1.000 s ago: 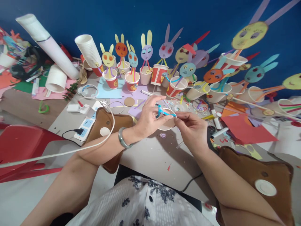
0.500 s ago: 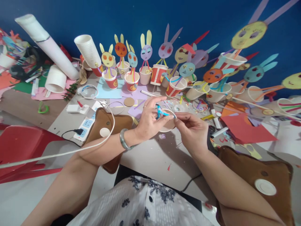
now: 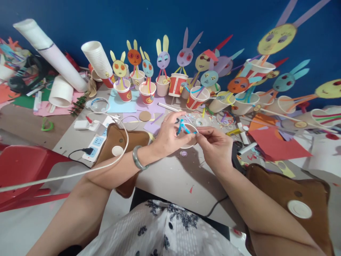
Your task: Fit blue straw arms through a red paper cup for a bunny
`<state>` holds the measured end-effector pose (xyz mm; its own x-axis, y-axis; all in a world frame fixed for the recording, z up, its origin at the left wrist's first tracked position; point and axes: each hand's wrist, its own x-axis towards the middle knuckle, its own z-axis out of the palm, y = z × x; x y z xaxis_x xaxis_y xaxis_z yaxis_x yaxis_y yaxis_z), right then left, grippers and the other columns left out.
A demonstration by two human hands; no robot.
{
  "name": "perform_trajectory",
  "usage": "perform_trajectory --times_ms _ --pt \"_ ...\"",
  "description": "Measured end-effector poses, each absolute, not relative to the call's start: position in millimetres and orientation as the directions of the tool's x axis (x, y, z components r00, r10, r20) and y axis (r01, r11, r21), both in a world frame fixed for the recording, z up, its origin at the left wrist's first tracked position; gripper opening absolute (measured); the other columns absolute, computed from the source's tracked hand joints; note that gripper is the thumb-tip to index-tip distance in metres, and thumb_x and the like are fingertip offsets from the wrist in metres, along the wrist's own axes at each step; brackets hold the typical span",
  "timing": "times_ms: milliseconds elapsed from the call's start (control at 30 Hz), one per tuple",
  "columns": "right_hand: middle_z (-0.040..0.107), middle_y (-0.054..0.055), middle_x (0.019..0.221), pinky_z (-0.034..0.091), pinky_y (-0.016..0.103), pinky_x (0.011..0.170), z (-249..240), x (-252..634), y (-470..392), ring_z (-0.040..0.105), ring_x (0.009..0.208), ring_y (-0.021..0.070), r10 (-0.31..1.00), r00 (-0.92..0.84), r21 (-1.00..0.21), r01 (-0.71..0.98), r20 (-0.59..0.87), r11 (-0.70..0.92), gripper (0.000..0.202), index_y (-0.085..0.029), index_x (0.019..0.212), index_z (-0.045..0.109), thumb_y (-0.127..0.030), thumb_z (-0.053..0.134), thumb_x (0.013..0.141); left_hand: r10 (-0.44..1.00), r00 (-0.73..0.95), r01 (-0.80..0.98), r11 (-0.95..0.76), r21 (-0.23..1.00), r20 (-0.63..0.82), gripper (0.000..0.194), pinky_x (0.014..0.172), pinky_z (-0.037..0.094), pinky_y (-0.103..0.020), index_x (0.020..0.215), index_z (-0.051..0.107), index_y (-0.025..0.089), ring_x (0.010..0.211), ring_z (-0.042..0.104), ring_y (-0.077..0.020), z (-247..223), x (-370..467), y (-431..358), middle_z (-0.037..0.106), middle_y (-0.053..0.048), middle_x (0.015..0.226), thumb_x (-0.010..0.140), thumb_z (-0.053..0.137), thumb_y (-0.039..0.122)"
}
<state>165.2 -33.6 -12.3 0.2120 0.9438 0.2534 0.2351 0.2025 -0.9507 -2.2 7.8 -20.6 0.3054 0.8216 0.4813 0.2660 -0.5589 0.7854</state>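
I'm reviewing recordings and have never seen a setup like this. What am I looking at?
There is no machine here: a person works with two bare hands, seen from one head-worn camera looking forward and down. The left hand and right hand hold a paper cup between them, with blue strips at its mouth. Behind, on the table, stand other cups bearing rabbit-like paper figures. A power strip lies toward the left, red paper toward the right.
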Motion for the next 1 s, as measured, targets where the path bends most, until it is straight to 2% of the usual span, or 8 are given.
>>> perform_trajectory --times_ms 133,333,433,533,767,1000 --pt "0.079 0.004 0.086 0.062 0.034 0.071 -11 165 -34 0.073 0.077 0.0191 0.942 0.198 -0.942 0.252 0.272 0.219 0.008 -0.024 0.078 0.075 -0.030 0.076 0.082 0.801 0.341 0.346 -0.593 0.727 0.492 0.020 0.117 0.043 -0.058 0.076 0.074 0.019 0.139 0.051 -0.0339 -17 -4 7 0.056 -0.013 0.146 0.087 0.077 0.036" --pt "0.079 0.005 0.091 0.063 0.037 0.078 -8 163 -36 0.075 0.084 0.0208 0.944 0.174 -0.945 0.223 0.282 0.241 0.008 -0.024 0.081 0.076 -0.032 0.076 0.084 0.768 0.323 0.333 -0.639 0.693 0.552 0.008 0.117 0.043 -0.056 0.085 0.079 0.024 0.137 0.052 -0.0305 -15 -4 7 0.058 -0.010 0.144 0.086 0.078 0.032" --pt "0.079 0.005 0.090 0.063 0.037 0.075 -6 161 -38 0.074 0.082 0.0207 0.943 0.172 -0.946 0.212 0.284 0.247 0.008 -0.024 0.082 0.076 -0.032 0.077 0.084 0.759 0.314 0.338 -0.651 0.680 0.571 0.007 0.117 0.043 -0.055 0.083 0.079 0.023 0.137 0.052 -0.0317 -14 -4 7 0.057 -0.011 0.144 0.084 0.079 0.030" --pt "0.079 0.005 0.089 0.063 0.036 0.073 -5 161 -38 0.074 0.079 0.0204 0.944 0.165 -0.945 0.213 0.287 0.250 0.009 -0.024 0.081 0.076 -0.033 0.077 0.084 0.765 0.323 0.330 -0.643 0.691 0.558 0.008 0.118 0.043 -0.053 0.083 0.079 0.021 0.136 0.052 -0.0326 -12 -5 6 0.055 -0.012 0.145 0.081 0.079 0.029" --pt "0.080 0.004 0.090 0.064 0.038 0.076 -3 160 -40 0.074 0.082 0.0209 0.933 0.157 -0.927 0.249 0.324 0.280 0.004 -0.025 0.081 0.076 -0.028 0.074 0.084 0.783 0.339 0.286 -0.613 0.736 0.521 0.005 0.122 0.041 -0.049 0.085 0.074 0.020 0.139 0.052 -0.0280 -13 -9 9 0.057 -0.011 0.146 0.087 0.071 0.025" --pt "0.079 0.005 0.094 0.064 0.035 0.068 0 161 -43 0.073 0.079 0.0198 0.948 0.150 -0.945 0.219 0.279 0.243 0.010 -0.025 0.086 0.077 -0.033 0.071 0.088 0.810 0.283 0.227 -0.576 0.785 0.513 0.012 0.119 0.045 -0.051 0.088 0.072 0.021 0.138 0.055 -0.0270 -12 -7 8 0.061 -0.011 0.142 0.092 0.072 0.032"
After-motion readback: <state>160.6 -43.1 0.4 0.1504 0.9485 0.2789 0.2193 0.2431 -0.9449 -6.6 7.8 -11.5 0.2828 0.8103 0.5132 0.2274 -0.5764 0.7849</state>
